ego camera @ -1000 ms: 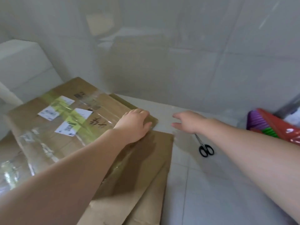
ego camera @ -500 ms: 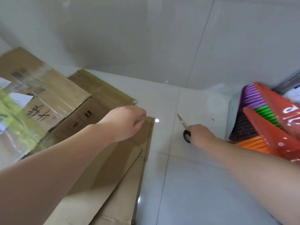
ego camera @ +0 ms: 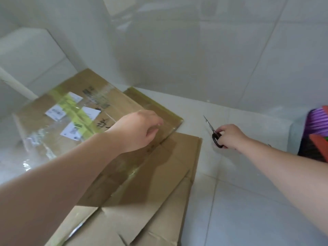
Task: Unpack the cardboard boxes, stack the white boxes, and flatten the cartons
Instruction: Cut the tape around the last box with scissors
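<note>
The right hand gripped the scissors by the handles on the tile floor, blades pointing away, so a careless swing risked nicking the left hand, which rested with loosely curled fingers on the flattened cartons lying just beside the scissors

Bare floor lies between the flat cartons on the left and the brooms at the right edge: passage there. The right hand, holding scissors, occupies the far end of this strip. The left arm crosses over the cartons, its hand just above the taped carton. Tiled wall shuts off the far side. White boxes block the far left corner.
</note>
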